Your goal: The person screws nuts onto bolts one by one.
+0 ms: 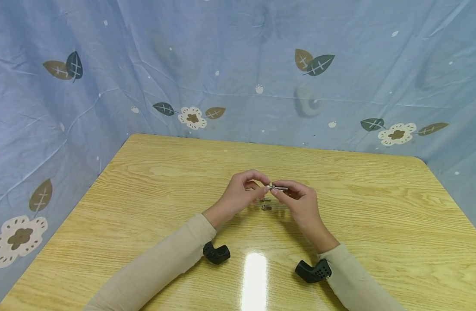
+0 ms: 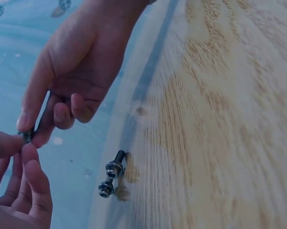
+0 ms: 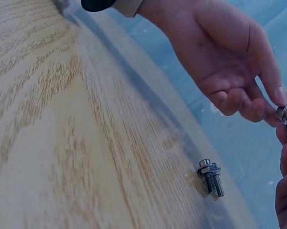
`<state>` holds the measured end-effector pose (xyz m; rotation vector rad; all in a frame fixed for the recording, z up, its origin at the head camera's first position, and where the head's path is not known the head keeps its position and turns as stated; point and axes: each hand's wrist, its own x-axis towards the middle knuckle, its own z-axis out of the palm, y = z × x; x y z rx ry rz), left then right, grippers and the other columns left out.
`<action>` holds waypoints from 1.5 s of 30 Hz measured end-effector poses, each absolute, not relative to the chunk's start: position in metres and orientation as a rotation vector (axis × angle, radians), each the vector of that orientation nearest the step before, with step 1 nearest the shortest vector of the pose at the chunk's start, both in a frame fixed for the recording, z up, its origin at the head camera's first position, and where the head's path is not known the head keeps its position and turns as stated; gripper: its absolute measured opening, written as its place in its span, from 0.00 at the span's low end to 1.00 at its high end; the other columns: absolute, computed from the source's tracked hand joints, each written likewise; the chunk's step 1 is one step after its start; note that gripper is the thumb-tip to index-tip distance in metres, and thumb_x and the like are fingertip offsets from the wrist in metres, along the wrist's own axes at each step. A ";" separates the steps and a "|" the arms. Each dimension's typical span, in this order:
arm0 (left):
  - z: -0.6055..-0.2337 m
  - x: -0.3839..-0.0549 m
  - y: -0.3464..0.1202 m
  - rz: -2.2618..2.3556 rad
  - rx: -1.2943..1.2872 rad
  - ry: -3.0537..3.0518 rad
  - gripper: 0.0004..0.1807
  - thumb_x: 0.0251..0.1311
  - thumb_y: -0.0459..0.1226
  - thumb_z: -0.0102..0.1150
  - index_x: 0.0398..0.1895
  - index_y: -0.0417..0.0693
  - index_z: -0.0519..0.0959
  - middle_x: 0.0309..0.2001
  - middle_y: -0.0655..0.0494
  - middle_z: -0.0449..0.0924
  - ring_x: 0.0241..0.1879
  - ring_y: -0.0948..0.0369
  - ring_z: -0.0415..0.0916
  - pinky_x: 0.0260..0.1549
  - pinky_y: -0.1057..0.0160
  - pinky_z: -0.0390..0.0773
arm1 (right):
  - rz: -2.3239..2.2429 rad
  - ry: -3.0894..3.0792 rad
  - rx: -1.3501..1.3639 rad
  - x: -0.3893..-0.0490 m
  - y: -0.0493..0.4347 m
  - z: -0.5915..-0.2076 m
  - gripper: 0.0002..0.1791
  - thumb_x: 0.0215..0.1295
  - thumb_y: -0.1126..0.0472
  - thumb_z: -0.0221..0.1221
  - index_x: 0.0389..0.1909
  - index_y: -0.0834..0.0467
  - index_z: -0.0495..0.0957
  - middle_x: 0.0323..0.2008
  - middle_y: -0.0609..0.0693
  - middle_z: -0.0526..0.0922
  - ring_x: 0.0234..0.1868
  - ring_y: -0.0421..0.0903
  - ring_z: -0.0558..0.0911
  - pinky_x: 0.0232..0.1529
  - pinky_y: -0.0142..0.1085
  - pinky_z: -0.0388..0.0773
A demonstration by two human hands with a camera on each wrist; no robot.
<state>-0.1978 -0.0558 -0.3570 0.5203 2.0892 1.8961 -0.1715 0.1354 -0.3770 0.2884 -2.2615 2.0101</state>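
In the head view my left hand (image 1: pixel 241 188) and right hand (image 1: pixel 301 202) meet above the table, pinching a small metal bolt (image 1: pixel 281 188). The left fingertips are at its left end, the right thumb and fingers along the shank. Fingers hide much of the bolt; the right wrist view shows a metal ring (image 3: pixel 281 112) at one end. Below the hands lie two more bolts (image 1: pixel 266 207), side by side. Up close, a bolt (image 3: pixel 208 171) has a round head and a collar or washer over a threaded shank. The left wrist view shows both bolts (image 2: pixel 113 170) too.
A light wood-grain table (image 1: pixel 175 181) spreads under both arms, with a bright light reflection near its front. Blue patterned cloth (image 1: pixel 238 65) hangs behind and beside it. A black wrist device (image 1: pixel 216 253) sits on the left sleeve, another black device (image 1: pixel 313 271) on the right sleeve.
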 end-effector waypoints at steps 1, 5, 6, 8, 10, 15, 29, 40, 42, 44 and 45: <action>-0.357 -0.198 -0.056 1.899 0.531 2.085 0.08 0.66 0.34 0.58 0.47 0.50 0.79 0.44 0.46 0.79 0.40 0.38 0.77 0.34 0.46 0.78 | 2.009 -2.263 0.289 -0.172 0.135 -0.377 0.15 0.63 0.61 0.64 0.47 0.65 0.82 0.40 0.37 0.85 0.38 0.44 0.85 0.40 0.37 0.83; -0.356 -0.198 -0.057 1.908 0.554 2.067 0.09 0.65 0.32 0.58 0.47 0.50 0.78 0.49 0.52 0.78 0.43 0.39 0.78 0.36 0.44 0.77 | 2.014 -2.265 0.286 -0.172 0.135 -0.376 0.15 0.63 0.61 0.64 0.47 0.65 0.82 0.40 0.37 0.85 0.38 0.47 0.85 0.39 0.36 0.82; -0.356 -0.198 -0.056 1.907 0.550 2.066 0.09 0.65 0.33 0.58 0.47 0.50 0.78 0.49 0.50 0.78 0.42 0.39 0.78 0.36 0.44 0.78 | 2.015 -2.265 0.286 -0.172 0.135 -0.376 0.15 0.63 0.61 0.64 0.47 0.65 0.82 0.40 0.37 0.85 0.38 0.47 0.85 0.39 0.35 0.82; -0.356 -0.198 -0.056 1.899 0.525 2.076 0.09 0.66 0.35 0.58 0.48 0.48 0.78 0.48 0.46 0.78 0.42 0.39 0.78 0.36 0.46 0.78 | 2.019 -2.264 0.283 -0.172 0.135 -0.375 0.15 0.63 0.61 0.64 0.47 0.65 0.81 0.40 0.37 0.85 0.38 0.45 0.85 0.39 0.34 0.82; -0.355 -0.198 -0.055 1.888 0.494 2.089 0.09 0.67 0.37 0.57 0.48 0.48 0.78 0.46 0.42 0.78 0.40 0.38 0.78 0.35 0.48 0.79 | 2.021 -2.262 0.282 -0.172 0.135 -0.375 0.15 0.64 0.61 0.64 0.47 0.65 0.82 0.40 0.37 0.85 0.37 0.43 0.85 0.38 0.34 0.82; -0.355 -0.199 -0.053 1.858 0.444 2.109 0.10 0.69 0.41 0.54 0.47 0.48 0.79 0.43 0.40 0.80 0.37 0.39 0.78 0.32 0.54 0.78 | 2.010 -2.259 0.302 -0.172 0.135 -0.374 0.13 0.64 0.61 0.63 0.46 0.65 0.82 0.39 0.39 0.85 0.37 0.38 0.84 0.38 0.34 0.81; -0.352 -0.198 -0.053 1.885 0.496 2.066 0.09 0.68 0.35 0.54 0.48 0.50 0.77 0.47 0.38 0.78 0.42 0.37 0.78 0.36 0.48 0.79 | 2.024 -2.256 0.313 -0.173 0.137 -0.374 0.14 0.64 0.61 0.63 0.48 0.64 0.81 0.40 0.38 0.85 0.38 0.46 0.84 0.38 0.33 0.81; -0.353 -0.198 -0.052 1.860 0.444 2.106 0.07 0.68 0.38 0.55 0.46 0.49 0.79 0.45 0.38 0.79 0.38 0.38 0.77 0.31 0.52 0.79 | 2.004 -2.275 0.290 -0.173 0.136 -0.372 0.15 0.63 0.62 0.64 0.49 0.64 0.81 0.40 0.37 0.85 0.37 0.47 0.84 0.37 0.33 0.81; -0.353 -0.198 -0.053 1.857 0.473 2.129 0.07 0.68 0.35 0.55 0.46 0.51 0.79 0.47 0.44 0.78 0.40 0.40 0.78 0.31 0.54 0.78 | 2.003 -2.273 0.290 -0.173 0.136 -0.372 0.14 0.63 0.62 0.64 0.48 0.64 0.82 0.40 0.37 0.85 0.37 0.47 0.84 0.38 0.33 0.81; -0.353 -0.198 -0.053 1.855 0.499 2.148 0.09 0.66 0.32 0.54 0.46 0.52 0.78 0.49 0.48 0.76 0.41 0.43 0.78 0.30 0.57 0.77 | 2.000 -2.267 0.293 -0.174 0.136 -0.372 0.14 0.63 0.62 0.64 0.48 0.64 0.82 0.40 0.37 0.85 0.37 0.47 0.84 0.38 0.34 0.82; -0.353 -0.198 -0.054 1.852 0.502 2.155 0.11 0.66 0.31 0.53 0.46 0.53 0.78 0.50 0.49 0.76 0.42 0.43 0.78 0.30 0.57 0.76 | 2.000 -2.263 0.296 -0.174 0.136 -0.373 0.14 0.63 0.63 0.64 0.47 0.64 0.82 0.40 0.37 0.85 0.37 0.47 0.85 0.38 0.34 0.82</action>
